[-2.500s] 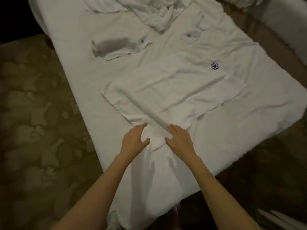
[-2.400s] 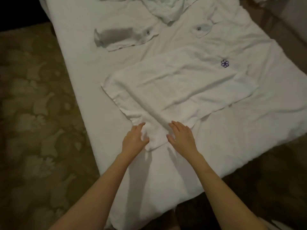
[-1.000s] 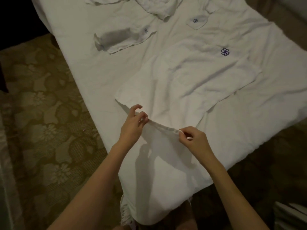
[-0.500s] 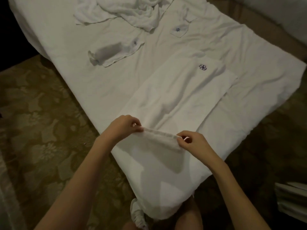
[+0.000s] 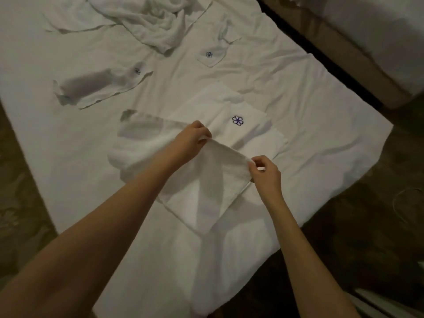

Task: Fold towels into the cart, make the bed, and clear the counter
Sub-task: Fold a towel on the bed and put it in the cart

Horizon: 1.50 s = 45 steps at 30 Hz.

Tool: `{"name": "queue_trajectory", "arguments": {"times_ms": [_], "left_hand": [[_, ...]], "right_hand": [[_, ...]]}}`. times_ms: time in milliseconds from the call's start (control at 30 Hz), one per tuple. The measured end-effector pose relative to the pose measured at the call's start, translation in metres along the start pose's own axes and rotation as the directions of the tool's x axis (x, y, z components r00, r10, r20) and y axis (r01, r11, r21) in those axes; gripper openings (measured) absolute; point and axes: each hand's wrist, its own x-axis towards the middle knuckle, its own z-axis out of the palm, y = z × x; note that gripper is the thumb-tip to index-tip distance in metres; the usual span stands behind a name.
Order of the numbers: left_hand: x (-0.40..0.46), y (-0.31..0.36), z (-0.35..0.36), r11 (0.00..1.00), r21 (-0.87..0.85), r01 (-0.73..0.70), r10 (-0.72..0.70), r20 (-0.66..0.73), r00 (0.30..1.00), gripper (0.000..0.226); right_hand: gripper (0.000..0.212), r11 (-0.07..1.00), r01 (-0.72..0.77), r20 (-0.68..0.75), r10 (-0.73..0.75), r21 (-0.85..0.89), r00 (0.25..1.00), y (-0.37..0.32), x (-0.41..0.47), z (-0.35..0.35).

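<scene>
Towel (image 5: 206, 180) edge carried farther up bed, pinched between both hands.

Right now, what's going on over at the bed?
A person is folding a white towel with a purple flower logo on the bed. The left hand and right hand each pinch a corner of its near edge, lifted and carried over toward the logo end, so the fold is partway done. Two smaller logo cloths and a crumpled towel lie unfolded farther up the bed.
</scene>
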Motion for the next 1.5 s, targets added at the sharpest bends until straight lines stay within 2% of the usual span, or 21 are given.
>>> {"name": "queue_trajectory", "arguments": {"times_ms": [100,233,333,467,533,600,633,767,833,933,1033,1133,1233,1300,1333,1400,1467,1500], "left_hand": [[0.059,0.011,0.028,1.000,0.014,0.001,-0.001,0.013,1.000,0.023],[0.120,0.019,0.061,0.999,0.041,0.002,-0.004,0.065,0.998,0.030],[0.154,0.021,0.081,0.998,0.064,0.003,-0.009,0.095,0.995,0.031],[0.199,0.034,0.100,0.997,0.056,-0.060,0.056,0.069,0.996,0.035],[0.216,0.037,0.111,0.998,0.030,-0.061,0.056,0.141,0.988,0.041],[0.223,0.028,0.116,0.999,0.053,-0.008,-0.003,0.205,0.979,0.047],[0.224,0.021,0.115,0.995,0.091,0.033,-0.049,0.183,0.982,0.048],[0.231,-0.015,0.097,0.914,0.319,0.251,-0.243,-0.067,0.968,0.046],[0.238,-0.030,0.092,0.875,0.332,0.352,-0.369,-0.014,0.929,0.044],[0.244,-0.038,0.089,0.873,0.331,0.357,-0.419,0.136,0.898,0.037],[0.249,-0.038,0.081,0.834,0.412,0.366,-0.443,0.106,0.890,0.030],[0.265,-0.041,0.058,0.865,0.422,0.271,-0.318,0.043,0.947,0.021],[0.291,-0.033,0.035,0.892,0.448,0.066,-0.044,-0.061,0.997,0.017],[0.303,-0.030,0.039,0.885,0.463,-0.054,0.070,-0.016,0.997,0.019],[0.306,-0.032,0.046,0.889,0.451,-0.076,0.082,0.006,0.997,0.025],[0.308,-0.046,0.059,0.911,0.413,-0.006,-0.002,0.018,1.000,0.043],[0.303,-0.063,0.067,0.912,0.349,0.213,-0.218,-0.027,0.976,0.053],[0.298,-0.071,0.070,0.891,0.296,0.343,-0.342,-0.059,0.938,0.051]], "right_hand": [[0.014,0.998,-0.040,0.000,0.040,-0.040,0.999,0.018,0.061,-0.023],[0.007,0.989,-0.112,0.006,0.114,-0.099,0.994,0.043,0.126,-0.043],[0.012,0.965,-0.193,-0.014,0.194,-0.177,0.981,0.062,0.158,-0.051],[0.016,0.944,-0.264,-0.092,0.250,-0.197,0.964,0.073,0.193,-0.060],[0.015,0.925,-0.280,-0.096,0.264,-0.259,0.960,0.078,0.206,-0.062],[0.012,0.919,-0.262,-0.082,0.249,-0.296,0.965,0.086,0.213,-0.061],[0.010,0.925,-0.238,-0.079,0.225,-0.295,0.971,0.091,0.215,-0.060],[0.019,0.942,-0.153,-0.019,0.154,-0.299,0.988,0.094,0.224,-0.054],[0.027,0.931,-0.129,0.040,0.152,-0.341,0.988,0.089,0.229,-0.050],[0.026,0.947,-0.106,0.101,0.143,-0.304,0.985,0.084,0.236,-0.044],[0.017,0.952,-0.104,0.125,0.145,-0.290,0.981,0.083,0.237,-0.047],[0.012,0.951,-0.112,0.135,0.156,-0.288,0.979,0.087,0.235,-0.052],[0.013,0.954,-0.118,0.128,0.158,-0.275,0.979,0.087,0.236,-0.052],[0.013,0.952,-0.116,0.125,0.157,-0.284,0.980,0.087,0.237,-0.051],[0.011,0.951,-0.113,0.120,0.152,-0.287,0.981,0.088,0.237,-0.052],[0.009,0.952,-0.112,0.112,0.149,-0.285,0.982,0.090,0.236,-0.055],[0.009,0.960,-0.121,0.115,0.154,-0.252,0.981,0.092,0.234,-0.058],[0.011,0.966,-0.125,0.117,0.154,-0.228,0.981,0.093,0.232,-0.058]]}}
